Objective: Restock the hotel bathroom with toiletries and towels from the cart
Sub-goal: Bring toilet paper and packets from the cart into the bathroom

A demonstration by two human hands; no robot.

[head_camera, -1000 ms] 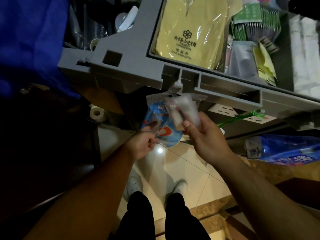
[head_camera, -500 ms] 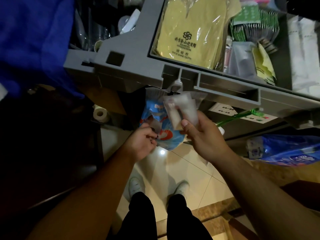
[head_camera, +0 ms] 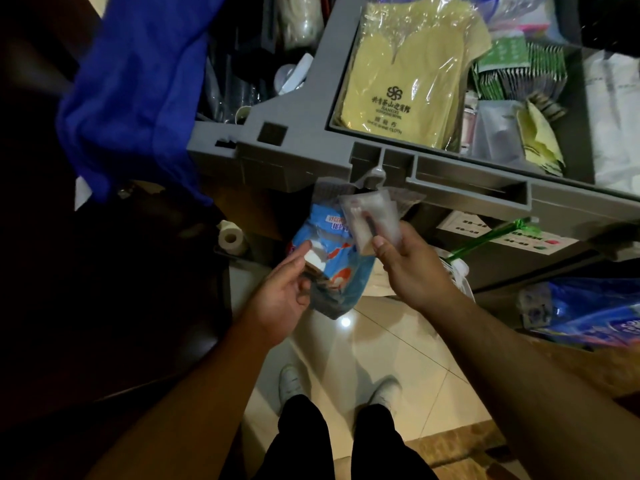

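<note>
The grey housekeeping cart point(head_camera: 311, 157) fills the upper part of the head view. A blue plastic bag point(head_camera: 341, 268) hangs from a hook under its rim. My left hand point(head_camera: 284, 292) pinches a small white packet point(head_camera: 72, 259) drawn from that bag's torn opening. Just right of it, my right hand point(head_camera: 412, 265) holds up a small stack of clear-wrapped toiletry packets point(head_camera: 372, 220), thumb pressed on their lower edge. The two hands stay a little apart, both below the cart's edge.
The cart's top tray holds yellow wrapped shoe cloths point(head_camera: 405, 77), green sachets point(head_camera: 519, 71) and white packs. A blue cloth bag point(head_camera: 138, 84) hangs at left. A toilet roll point(head_camera: 230, 237) sits low on the left, a blue tissue pack point(head_camera: 595, 313) at right. Tiled floor and my feet lie below.
My left hand has opened its grip and lifted slightly, bringing a white packet out of the blue bag. My right hand keeps the clear packets in about the same place.
</note>
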